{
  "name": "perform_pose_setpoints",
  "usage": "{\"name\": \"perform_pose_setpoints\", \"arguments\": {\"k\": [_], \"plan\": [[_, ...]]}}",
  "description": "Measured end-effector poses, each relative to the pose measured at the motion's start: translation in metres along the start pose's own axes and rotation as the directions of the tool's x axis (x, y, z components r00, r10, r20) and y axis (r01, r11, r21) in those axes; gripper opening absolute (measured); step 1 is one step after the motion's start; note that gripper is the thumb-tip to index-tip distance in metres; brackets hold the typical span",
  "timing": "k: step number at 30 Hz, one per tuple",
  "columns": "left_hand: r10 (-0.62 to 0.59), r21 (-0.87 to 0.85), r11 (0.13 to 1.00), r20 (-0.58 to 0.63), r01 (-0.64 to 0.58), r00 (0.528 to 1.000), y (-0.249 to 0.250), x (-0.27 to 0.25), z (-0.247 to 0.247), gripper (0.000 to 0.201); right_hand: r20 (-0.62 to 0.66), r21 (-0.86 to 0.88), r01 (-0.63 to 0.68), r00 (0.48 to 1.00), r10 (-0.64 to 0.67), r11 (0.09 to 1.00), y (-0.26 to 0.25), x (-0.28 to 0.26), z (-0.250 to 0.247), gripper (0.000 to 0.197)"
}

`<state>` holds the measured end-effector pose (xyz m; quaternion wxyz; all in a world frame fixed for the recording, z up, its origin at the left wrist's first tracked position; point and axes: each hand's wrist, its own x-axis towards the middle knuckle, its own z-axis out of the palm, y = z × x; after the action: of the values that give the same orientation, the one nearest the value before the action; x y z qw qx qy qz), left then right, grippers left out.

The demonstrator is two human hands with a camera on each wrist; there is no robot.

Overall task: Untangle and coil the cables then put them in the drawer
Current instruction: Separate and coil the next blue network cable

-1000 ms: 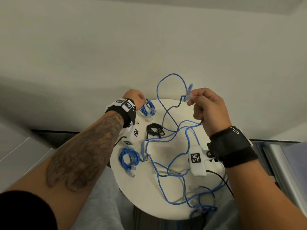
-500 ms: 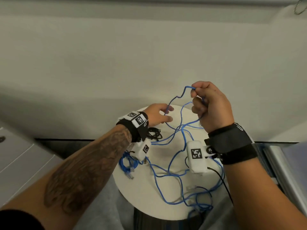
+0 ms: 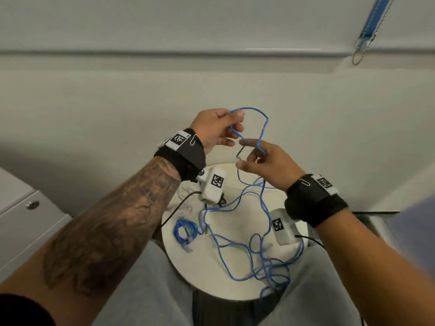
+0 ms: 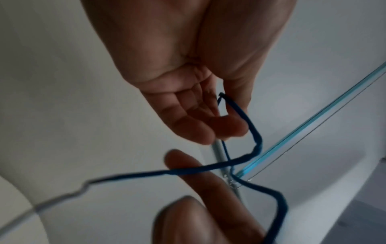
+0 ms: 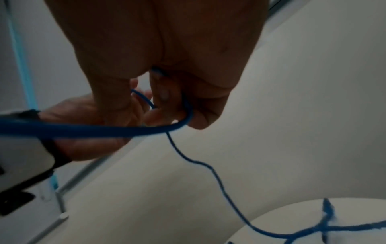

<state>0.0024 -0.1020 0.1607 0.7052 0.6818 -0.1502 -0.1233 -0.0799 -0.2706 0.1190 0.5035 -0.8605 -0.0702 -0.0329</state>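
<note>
A long blue cable (image 3: 267,118) rises from a loose tangle (image 3: 261,255) on the round white table (image 3: 202,276) into a loop held up between both hands. My left hand (image 3: 237,121) pinches the loop's top between thumb and fingers; the left wrist view shows the cable (image 4: 253,132) leaving that pinch of my left hand (image 4: 227,118). Just below and to the right, my right hand (image 3: 244,154) has the cable over its fingers. In the right wrist view my right hand (image 5: 173,107) curls around the cable (image 5: 104,130). A small coiled blue cable (image 3: 183,231) lies at the table's left.
A black cable (image 3: 221,201) is mostly hidden under the left wrist camera, with a thin white cable (image 3: 186,198) beside it. A grey cabinet with a lock (image 3: 33,204) stands at the left. The wall is close behind the table. A blue strip with a chain (image 3: 374,22) hangs top right.
My left hand left the small coil at the table's back, rose and took hold of the loop. My right hand loosened from a fist and sits lower than the left. The view tilted upward.
</note>
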Motion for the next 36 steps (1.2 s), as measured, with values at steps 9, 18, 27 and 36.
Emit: {"name": "perform_pose_setpoints", "arguments": {"k": [9, 18, 27, 36], "plan": [[-0.037, 0.048, 0.998, 0.125, 0.031, 0.991, 0.002, -0.046, 0.006, 0.068, -0.247, 0.244, 0.168, 0.963, -0.106, 0.955, -0.053, -0.006, -0.017, 0.025], [-0.078, 0.276, 0.961, 0.166, 0.03, 0.983, -0.065, -0.098, -0.019, 0.009, -0.51, 0.226, 0.214, 0.857, -0.072, 0.95, -0.066, -0.016, -0.063, 0.022], [0.02, 0.121, 0.993, -0.036, -0.015, 0.999, -0.02, -0.104, -0.034, 0.02, -0.085, -0.648, -0.288, 0.947, 0.309, 0.705, -0.029, -0.036, -0.057, 0.072], [-0.009, 0.26, 0.966, 0.059, -0.007, 0.998, -0.012, -0.102, -0.017, 0.018, -0.212, -0.749, -0.018, 0.954, -0.214, 0.662, -0.062, -0.049, -0.042, 0.046]]}}
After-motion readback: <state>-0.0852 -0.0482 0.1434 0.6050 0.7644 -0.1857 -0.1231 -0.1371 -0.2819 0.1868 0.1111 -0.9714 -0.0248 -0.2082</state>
